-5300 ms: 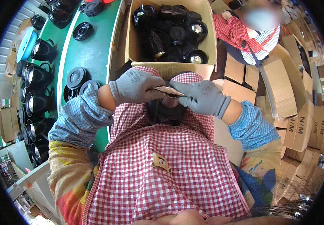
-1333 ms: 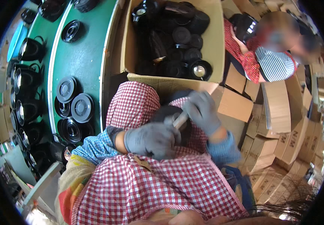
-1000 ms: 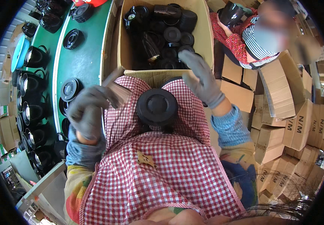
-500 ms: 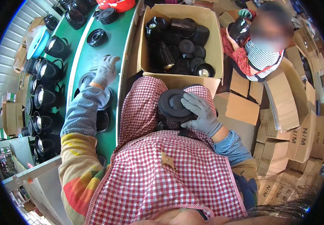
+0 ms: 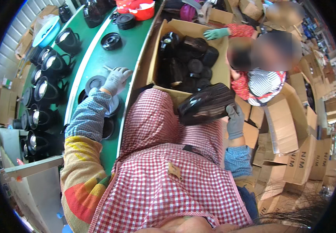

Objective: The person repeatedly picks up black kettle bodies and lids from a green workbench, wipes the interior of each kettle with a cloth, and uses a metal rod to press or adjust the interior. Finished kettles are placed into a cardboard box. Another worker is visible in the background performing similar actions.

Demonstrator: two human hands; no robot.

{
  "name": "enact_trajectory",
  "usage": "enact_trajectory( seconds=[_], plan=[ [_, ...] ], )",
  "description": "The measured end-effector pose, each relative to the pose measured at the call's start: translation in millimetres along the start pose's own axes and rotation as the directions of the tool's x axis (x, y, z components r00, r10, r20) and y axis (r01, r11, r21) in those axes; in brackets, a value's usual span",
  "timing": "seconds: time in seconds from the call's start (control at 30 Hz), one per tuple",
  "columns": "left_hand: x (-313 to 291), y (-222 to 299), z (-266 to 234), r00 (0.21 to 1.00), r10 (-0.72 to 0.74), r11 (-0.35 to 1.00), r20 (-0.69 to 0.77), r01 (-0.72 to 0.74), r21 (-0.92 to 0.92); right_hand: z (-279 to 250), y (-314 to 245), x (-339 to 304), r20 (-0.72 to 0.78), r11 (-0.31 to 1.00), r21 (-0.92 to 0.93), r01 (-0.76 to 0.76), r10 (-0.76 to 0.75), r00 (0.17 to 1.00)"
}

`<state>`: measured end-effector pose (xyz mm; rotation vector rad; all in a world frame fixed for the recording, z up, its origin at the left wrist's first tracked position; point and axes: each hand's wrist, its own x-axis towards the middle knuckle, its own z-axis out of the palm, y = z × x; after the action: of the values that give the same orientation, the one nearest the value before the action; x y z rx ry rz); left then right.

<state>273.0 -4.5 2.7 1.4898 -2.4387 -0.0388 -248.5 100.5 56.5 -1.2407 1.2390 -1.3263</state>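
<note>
My right hand [image 5: 235, 119], in a grey glove, grips the end of a shiny black jug [image 5: 206, 104]. The jug lies tilted on its side above my knees, close to the near edge of the cardboard box, and is blurred by motion. Its far end points left. Over the green table, my left hand [image 5: 116, 79], also gloved in grey, has its fingers apart and holds nothing. Beside it is a round dark disc-shaped part [image 5: 95, 83]. More round black parts [image 5: 108, 127] sit partly hidden under my left forearm.
A cardboard box [image 5: 152, 72] of black jugs and lids stands ahead of my knees. A co-worker's green-gloved hand [image 5: 216, 33] rests at its far rim. Black jugs [image 5: 43, 89] line the table's left; a red bowl [image 5: 142, 11] stands at the back. Cartons [image 5: 298, 159] are stacked right.
My right hand has raised the black object from between my knees and tipped it sideways. My left hand stays over the table. The co-worker's gloved hand has moved to the box rim.
</note>
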Motion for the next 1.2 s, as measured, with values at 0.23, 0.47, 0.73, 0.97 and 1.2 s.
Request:
enact_trajectory(
  seconds=[0.23,0.47,0.73,0.97,1.2],
  plan=[
    [13,14,31,0.871,0.033,0.91,0.49,-0.228,0.346,-33,58,-12,0.1,0.633,0.757,-0.162,0.133,0.986],
    [8,44,-23,0.995,0.078,0.997,-0.068,-0.078,0.01,-11,61,-7,0.18,0.287,0.937,-0.198,0.088,0.98],
    [-11,194,-109,0.935,0.188,0.747,-0.3,-0.334,-0.574,91,22,14,0.395,0.601,0.7,-0.384,0.122,0.911],
    [-15,86,-114,0.796,-0.239,0.569,-0.556,-0.348,-0.745,171,-14,67,0.423,0.964,0.171,-0.204,0.115,0.899],
    [56,-148,-130,0.533,-0.437,0.879,-0.724,0.084,-0.469,141,66,80,0.28,0.903,-0.054,-0.427,0.424,0.861]
  ],
)
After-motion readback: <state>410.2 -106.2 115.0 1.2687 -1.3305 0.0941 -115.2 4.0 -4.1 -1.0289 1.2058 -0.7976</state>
